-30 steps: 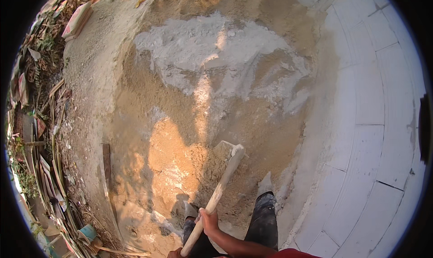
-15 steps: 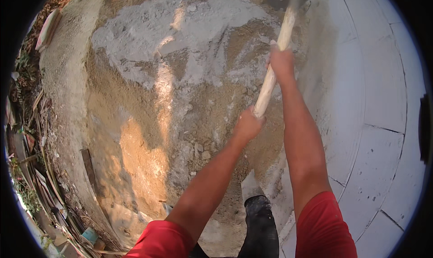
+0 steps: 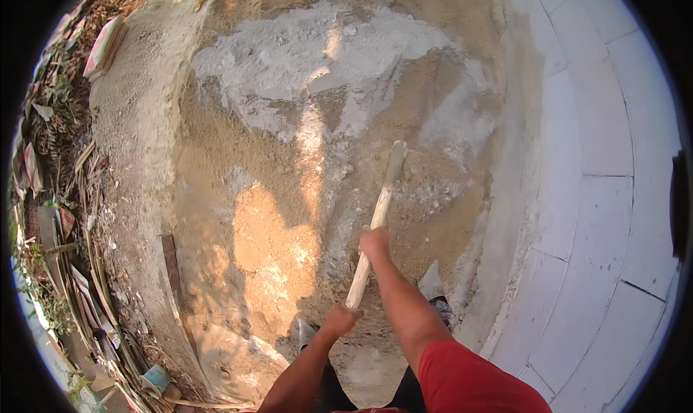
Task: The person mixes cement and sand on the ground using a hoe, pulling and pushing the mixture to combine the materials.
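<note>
1. Ground: tan sand (image 3: 202, 160) underfoot, grey powder (image 3: 267, 52) spread over its far part. Pale blocks (image 3: 599, 218) along the right; litter (image 3: 61, 269) along the left.
2. Tool (image 3: 381, 200): mid-scene, wooden handle slanting from near the feet to far and slightly right. Its head can't be made out at the far end.
3. Left hand (image 3: 341, 318): fingers wrapped round the handle's near end. Right hand (image 3: 374, 243): closed round it farther up. Neither holds anything else.
4. Feet: left foot (image 3: 306, 332) and right foot (image 3: 432, 282) either side of the handle's near end. A stroke drawn too far near could hit a toe.
5. Footing: sand looks loose; a hard pull might make a foot slide.
6. Grip: dusty palms, if dry, could let the wood twist.
7. Right edge: a wide swing could knock the blocks.
8. Powder: looks fine; a fast stroke could raise dust.
</note>
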The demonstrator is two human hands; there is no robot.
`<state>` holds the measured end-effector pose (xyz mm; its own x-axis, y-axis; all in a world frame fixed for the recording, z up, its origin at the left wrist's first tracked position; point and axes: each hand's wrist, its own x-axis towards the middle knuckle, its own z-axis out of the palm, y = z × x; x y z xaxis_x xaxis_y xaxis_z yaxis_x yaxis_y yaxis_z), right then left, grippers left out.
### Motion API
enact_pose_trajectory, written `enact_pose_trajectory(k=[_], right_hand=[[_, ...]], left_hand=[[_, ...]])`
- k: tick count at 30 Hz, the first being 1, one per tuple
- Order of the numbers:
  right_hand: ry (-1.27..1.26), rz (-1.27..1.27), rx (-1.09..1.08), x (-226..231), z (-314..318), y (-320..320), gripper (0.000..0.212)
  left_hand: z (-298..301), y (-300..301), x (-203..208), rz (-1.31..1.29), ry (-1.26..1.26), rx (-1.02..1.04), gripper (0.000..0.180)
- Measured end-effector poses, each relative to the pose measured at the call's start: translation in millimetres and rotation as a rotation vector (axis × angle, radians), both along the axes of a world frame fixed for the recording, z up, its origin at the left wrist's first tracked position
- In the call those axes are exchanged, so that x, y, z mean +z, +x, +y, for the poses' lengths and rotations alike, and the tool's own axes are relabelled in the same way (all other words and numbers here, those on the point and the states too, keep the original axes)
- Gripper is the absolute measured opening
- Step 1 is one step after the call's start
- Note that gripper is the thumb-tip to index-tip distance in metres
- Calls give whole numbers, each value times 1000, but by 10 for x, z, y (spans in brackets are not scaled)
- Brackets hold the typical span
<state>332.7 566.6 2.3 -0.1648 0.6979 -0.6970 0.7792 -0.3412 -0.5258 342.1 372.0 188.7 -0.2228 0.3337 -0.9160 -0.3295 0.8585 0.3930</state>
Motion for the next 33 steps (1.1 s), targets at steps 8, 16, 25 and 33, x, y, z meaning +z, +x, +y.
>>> enact_pose_trajectory(k=[8,16,25,33], right_hand=[[-468,403,-155,2363,-2577,754,34],[27,522,-96,2446,902,-107,41],[399,180,59,1105,4906,-128,45],[199,-66,-70,87,3084,536,37]], left_hand=[[-2018,124,2491,50,-111,-155,54],[658,250,269,385,110,-67,39],[4773,246,-991,294,447,18,41],[2983,502,-1039,-44,142,-189,45]])
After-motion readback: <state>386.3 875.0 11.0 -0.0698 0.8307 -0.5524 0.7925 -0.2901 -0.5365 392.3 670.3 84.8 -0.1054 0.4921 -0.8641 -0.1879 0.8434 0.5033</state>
